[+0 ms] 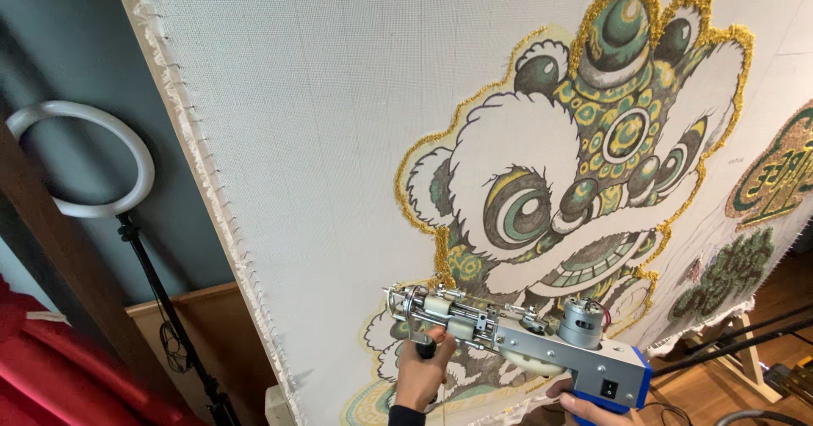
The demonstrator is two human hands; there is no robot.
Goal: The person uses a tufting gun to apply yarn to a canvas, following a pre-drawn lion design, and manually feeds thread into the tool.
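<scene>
From the head camera, looking along a tall stretched cloth [322, 96], I see a tufting gun [517, 337] held against its lower part. The gun is a grey metal frame with a small round motor on top and a blue rear end carrying a switch; its needle end points left, close to the cloth.

The left hand [421, 371] comes up from the bottom edge in a dark cuff and has its fingers wrapped tight around the gun's front grip, just under the needle mechanism. The right hand [593, 409] sits at the bottom edge beneath the blue rear; only some fingers show, curled on the rear handle, so it grips the gun too, though most of the hand is cut off by the frame.

The cloth bears a big lion-dance head design [584, 163], with white fluffy areas, green eyes and ornaments, and a golden yarn outline. The gun lies across the design's lower jaw. Further right are green and gold patches [775, 176] on the same cloth.

To the left, beside the cloth's frayed edge, a white ring light [85, 159] stands on a black stand [165, 307] against a grey-green wall. Red fabric [51, 367] fills the lower left corner.
</scene>
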